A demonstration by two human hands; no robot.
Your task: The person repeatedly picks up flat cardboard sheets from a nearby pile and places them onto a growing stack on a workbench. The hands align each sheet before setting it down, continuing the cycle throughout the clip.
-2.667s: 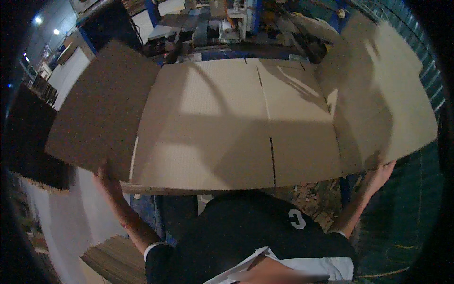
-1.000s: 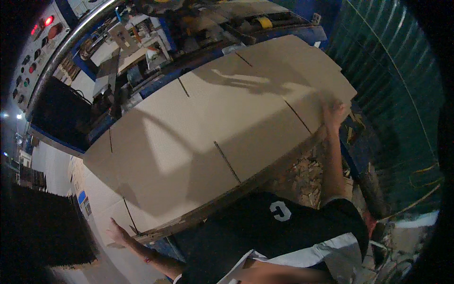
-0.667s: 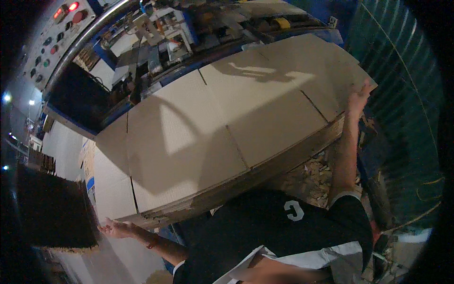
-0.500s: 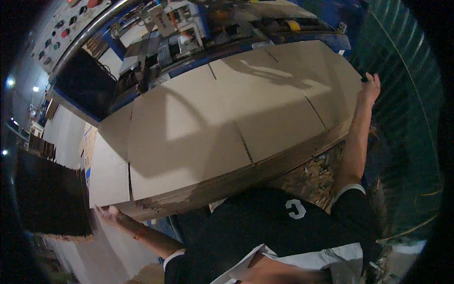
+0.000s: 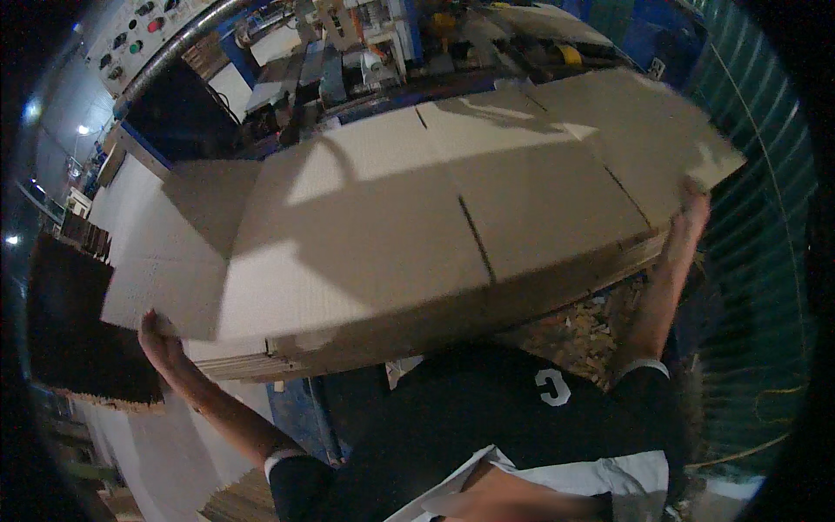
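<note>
A wide brown cardboard sheet (image 5: 374,226) with dark slots and crease lines stretches between my two hands, on top of a stack of similar sheets (image 5: 374,335). My left hand (image 5: 161,339) grips its near left corner, the thumb over the top face and the fingers hidden beneath. At the right end my right hand (image 5: 693,198) is closed on the sheet's edge, its fingers partly hidden. Both end panels look raised off the stack, with the middle lying lower.
A blue machine (image 5: 374,78) with rollers and metal parts stands beyond the stack. At far left is a control panel (image 5: 135,39) with buttons. Dark stacked cardboard (image 5: 74,322) stands left, a green corrugated wall (image 5: 748,261) right. Cardboard scraps (image 5: 578,339) lie below the stack.
Both hands have taken hold of the top sheet's ends and lifted them. The left hand has risen and the right has come down slightly nearer. The whole view has shifted a little.
</note>
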